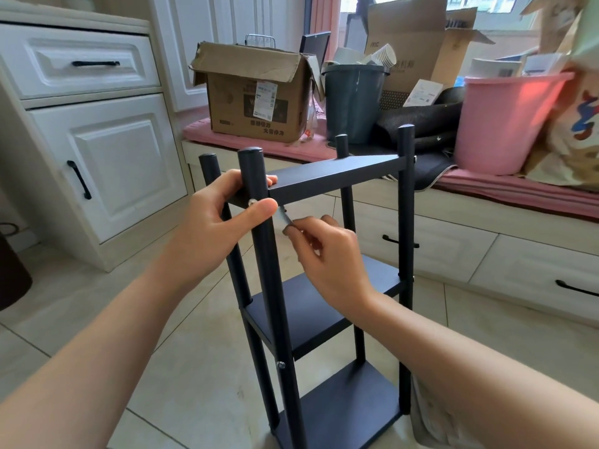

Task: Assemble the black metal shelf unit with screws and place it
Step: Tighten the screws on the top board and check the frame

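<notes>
Left hand (223,215) gripped the shelf (324,179) post; right hand (327,251) pinched a small metal tool (283,217), its tip hidden behind the post.

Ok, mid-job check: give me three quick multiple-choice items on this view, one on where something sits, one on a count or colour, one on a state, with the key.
1. Where does the left hand hold the shelf unit?
A. at the near left post by the top shelf
B. at the bottom shelf
C. at the far right post

2. How many shelves does the unit show?
A. one
B. three
C. five

3. What is the right hand doing?
A. lying open on the floor
B. pinching a small metal tool under the top shelf
C. gripping the pink bucket

Key: 1 A, the fingers wrap the near left post at the top shelf, thumb beside a screw. 2 B, top, middle and bottom shelves are visible. 3 B, its fingers pinch the small metal tool just below the top shelf; the pink bucket stands untouched behind.
</notes>
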{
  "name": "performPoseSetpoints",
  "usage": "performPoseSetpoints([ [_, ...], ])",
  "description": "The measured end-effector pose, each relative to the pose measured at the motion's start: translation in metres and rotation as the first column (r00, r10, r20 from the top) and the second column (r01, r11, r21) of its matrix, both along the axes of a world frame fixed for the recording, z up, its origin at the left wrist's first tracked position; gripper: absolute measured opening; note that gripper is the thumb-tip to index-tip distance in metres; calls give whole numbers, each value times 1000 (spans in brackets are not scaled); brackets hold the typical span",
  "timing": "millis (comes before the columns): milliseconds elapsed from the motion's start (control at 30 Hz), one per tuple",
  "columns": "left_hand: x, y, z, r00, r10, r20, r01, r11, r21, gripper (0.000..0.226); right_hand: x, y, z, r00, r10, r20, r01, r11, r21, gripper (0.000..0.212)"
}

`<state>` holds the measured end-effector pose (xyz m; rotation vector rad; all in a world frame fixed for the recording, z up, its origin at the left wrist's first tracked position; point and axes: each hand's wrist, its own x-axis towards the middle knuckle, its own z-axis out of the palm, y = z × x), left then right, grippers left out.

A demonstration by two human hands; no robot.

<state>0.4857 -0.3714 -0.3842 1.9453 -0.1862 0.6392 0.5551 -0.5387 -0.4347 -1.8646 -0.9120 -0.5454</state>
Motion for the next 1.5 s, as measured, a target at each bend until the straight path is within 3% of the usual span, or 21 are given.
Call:
performPoseSetpoints([
  [200, -8, -14, 0, 996, 83, 18, -84, 994, 69, 55, 3, -50, 4, 992, -100, -80, 98, 995, -29, 14],
  [367, -12, -18, -1, 990, 136, 40, -139, 984, 108, 51, 26, -82, 2, 938, -283, -202, 264, 958, -113, 14],
  [500, -12, -20, -1, 987, 151, 53, -157, 980, 121, 45, 50, -101, -6, 852, -426, -305, 396, 905, -158, 17],
  [667, -10, -20, -4, 987, 147, 62, -153, 982, 114, 43, 71, -120, -17, 701, -619, -354, 467, 773, -429, 23],
  [967, -6, -13, -3, 987, 143, 79, -154, 977, 151, 44, 83, -115, -22, 681, -537, -498, 334, 833, -441, 18],
  [1300, -5, 11, -3, 985, 159, 62, -167, 975, 147, 49, 77, -101, -18, 742, -496, -452, 262, 834, -485, 17],
  [1500, -6, 21, -2, 974, 220, 60, -227, 960, 163, 51, 73, -101, -18, 734, -505, -455, 242, 819, -520, 14],
])
